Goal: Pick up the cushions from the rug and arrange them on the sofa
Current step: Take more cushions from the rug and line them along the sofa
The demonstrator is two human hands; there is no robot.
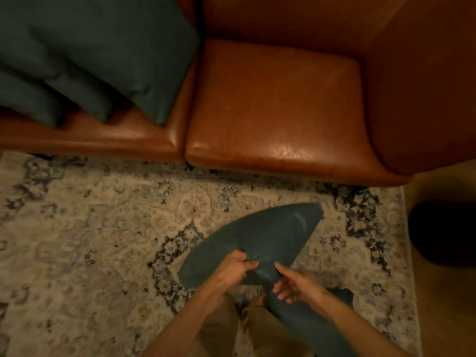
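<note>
cushion (260,238) over the rug (77,240), its fabric bunched in the left hand's (233,269) grip | right hand (296,284) just beside, fingers loosely spread, thumb touching cushion | sofa (278,112) ahead of both hands | other cushions (90,47) ahead-left on its seat

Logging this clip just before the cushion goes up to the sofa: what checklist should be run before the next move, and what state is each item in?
1. Left hand grips the held cushion: ok.
2. Right hand has a hold: not ok, fingers open beside the fabric.
3. Right sofa seat free to receive it: ok.
4. Three cushions resting on the left seat: ok.
5. Rug cleared: not ok, a second cushion lies by the legs.
6. Held cushion fully off the rug: cannot tell.
</note>
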